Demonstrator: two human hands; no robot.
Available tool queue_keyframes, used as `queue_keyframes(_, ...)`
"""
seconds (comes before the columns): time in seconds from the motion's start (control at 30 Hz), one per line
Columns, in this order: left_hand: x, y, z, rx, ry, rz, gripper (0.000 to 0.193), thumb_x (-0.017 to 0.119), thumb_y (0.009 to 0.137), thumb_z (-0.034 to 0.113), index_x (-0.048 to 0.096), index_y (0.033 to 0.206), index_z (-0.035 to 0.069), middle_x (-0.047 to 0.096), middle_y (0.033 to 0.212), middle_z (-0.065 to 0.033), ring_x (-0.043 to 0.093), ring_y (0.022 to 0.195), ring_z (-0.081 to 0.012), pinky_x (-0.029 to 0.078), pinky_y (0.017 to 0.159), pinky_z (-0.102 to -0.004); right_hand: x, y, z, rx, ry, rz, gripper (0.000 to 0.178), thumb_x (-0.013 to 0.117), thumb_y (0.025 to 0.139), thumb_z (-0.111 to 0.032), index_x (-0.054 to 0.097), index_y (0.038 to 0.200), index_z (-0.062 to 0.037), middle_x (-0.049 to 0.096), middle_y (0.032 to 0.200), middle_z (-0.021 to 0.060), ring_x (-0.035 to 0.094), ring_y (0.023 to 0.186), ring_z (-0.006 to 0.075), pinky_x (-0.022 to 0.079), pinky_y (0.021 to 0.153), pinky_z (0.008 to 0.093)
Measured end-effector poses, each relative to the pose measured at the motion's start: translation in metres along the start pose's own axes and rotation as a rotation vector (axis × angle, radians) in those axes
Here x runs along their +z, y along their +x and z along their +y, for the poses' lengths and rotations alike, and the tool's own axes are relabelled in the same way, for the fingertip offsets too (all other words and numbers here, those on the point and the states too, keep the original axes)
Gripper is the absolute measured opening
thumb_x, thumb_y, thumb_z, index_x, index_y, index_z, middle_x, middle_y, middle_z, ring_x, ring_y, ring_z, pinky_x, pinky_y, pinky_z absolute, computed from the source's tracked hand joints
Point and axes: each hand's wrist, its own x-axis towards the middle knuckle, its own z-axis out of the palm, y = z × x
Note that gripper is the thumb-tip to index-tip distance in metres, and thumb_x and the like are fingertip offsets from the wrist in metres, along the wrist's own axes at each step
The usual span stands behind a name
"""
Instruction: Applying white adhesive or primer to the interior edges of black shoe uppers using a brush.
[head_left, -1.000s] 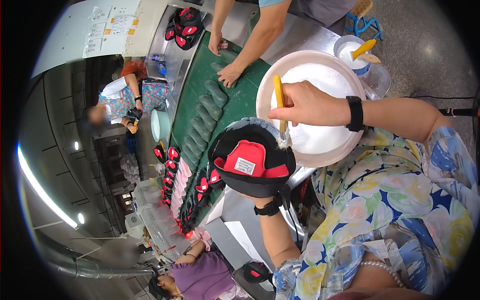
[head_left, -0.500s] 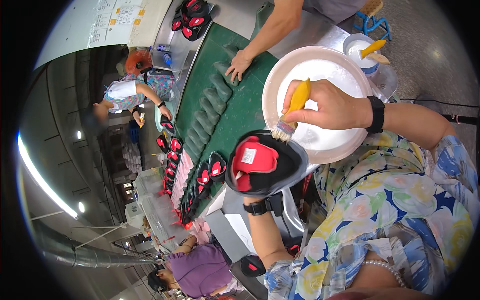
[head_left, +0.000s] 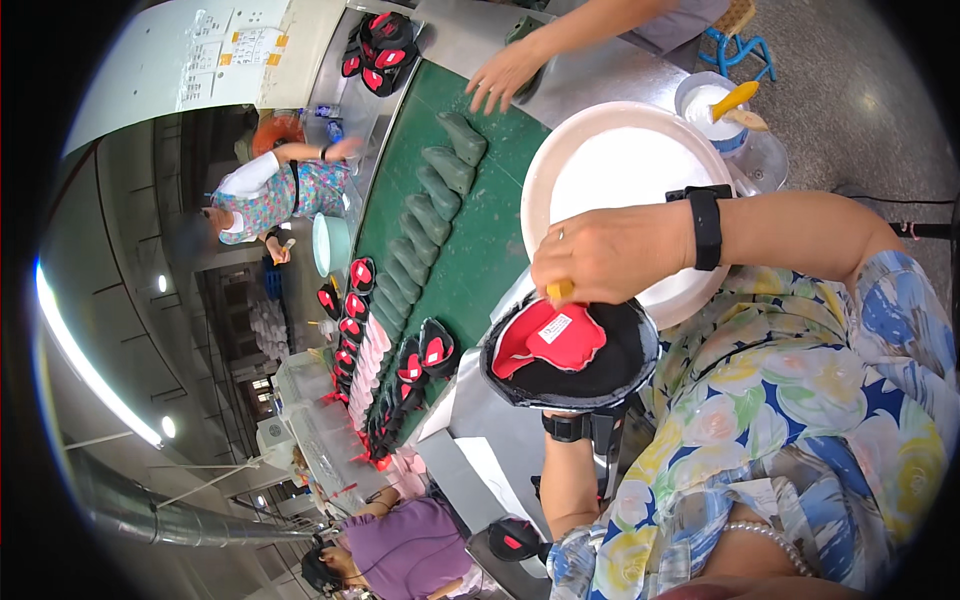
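A black shoe upper [head_left: 610, 388] with a red lining and a white label is held up in front of me, its opening facing me. Whitish smears mark its edge. My left hand is behind and under it, its fingers hidden; only the left wrist [head_left: 568, 428] with a black strap shows. Over the upper's far rim, my right hand [head_left: 590, 255] grips a brush [head_left: 560, 290], its yellow handle end showing and its bristles hidden by the hand and rim. Just beyond the right hand stands a round, pale basin [head_left: 535, 180] of white liquid.
A green conveyor belt [head_left: 475, 235] carries a row of dark green shoe lasts [head_left: 437, 190] and more black-red uppers [head_left: 437, 347]. A small white bucket [head_left: 735, 140] holds brushes. A co-worker's hand [head_left: 507, 75] reaches over the belt's near end; other people work along it.
My right hand has turned over and lowered the brush to the upper's far edge. The upper has shifted right and tilted. The co-worker's hand has lifted off the lasts.
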Motion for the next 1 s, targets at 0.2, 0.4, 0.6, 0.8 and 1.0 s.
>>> queue_keyframes(0.2,0.018,-0.016,-0.013,-0.050,-0.131,-0.069,0.058,0.059,0.096,0.025,0.042,0.145,0.000,0.058,0.136,-0.0186,0.067,0.107,-0.0318,0.053,0.097,-0.0405,-0.019,-0.003,0.000,0.262,0.097,-0.103,0.023,0.067,0.091,-0.024,0.058,0.093,-0.0037,0.065,0.085,0.0164,0.066,0.078,0.0368,0.050,0.071,0.0441)
queue_keyframes(0.4,0.040,-0.038,-0.021,-0.080,-0.258,-0.105,0.056,0.056,0.098,0.024,0.041,0.147,0.001,0.057,0.137,-0.0182,0.067,0.107,-0.0309,0.052,0.098,-0.0398,-0.017,0.002,-0.013,0.218,0.267,0.106,0.019,0.068,0.091,-0.020,0.057,0.094,-0.0048,0.066,0.087,0.0135,0.065,0.080,0.0347,0.050,0.072,0.0406)
queue_keyframes(0.6,0.042,-0.042,-0.031,0.020,-0.149,-0.181,0.058,0.055,0.101,0.029,0.037,0.150,0.003,0.056,0.139,-0.0164,0.062,0.116,-0.0280,0.048,0.103,-0.0391,-0.020,-0.022,-0.008,0.210,0.077,-0.034,0.018,0.068,0.090,-0.020,0.059,0.096,-0.0062,0.066,0.091,0.0117,0.064,0.085,0.0339,0.050,0.077,0.0416)
queue_keyframes(0.8,-0.008,-0.049,-0.035,0.118,0.049,0.100,0.059,0.054,0.101,0.028,0.035,0.151,0.003,0.052,0.142,-0.0146,0.057,0.122,-0.0272,0.045,0.107,-0.0396,-0.011,-0.018,-0.041,0.369,0.392,0.224,0.017,0.071,0.089,-0.014,0.062,0.100,-0.0049,0.070,0.091,0.0101,0.068,0.084,0.0236,0.052,0.077,0.0332)
queue_keyframes(1.0,-0.062,-0.024,-0.028,0.270,0.262,0.335,0.059,0.053,0.101,0.027,0.034,0.151,0.003,0.049,0.146,-0.0128,0.052,0.128,-0.0263,0.042,0.110,-0.0402,0.017,-0.021,-0.038,0.439,0.368,0.114,0.013,0.068,0.091,-0.014,0.060,0.097,-0.0046,0.068,0.087,0.0121,0.068,0.079,0.0310,0.053,0.073,0.0358)
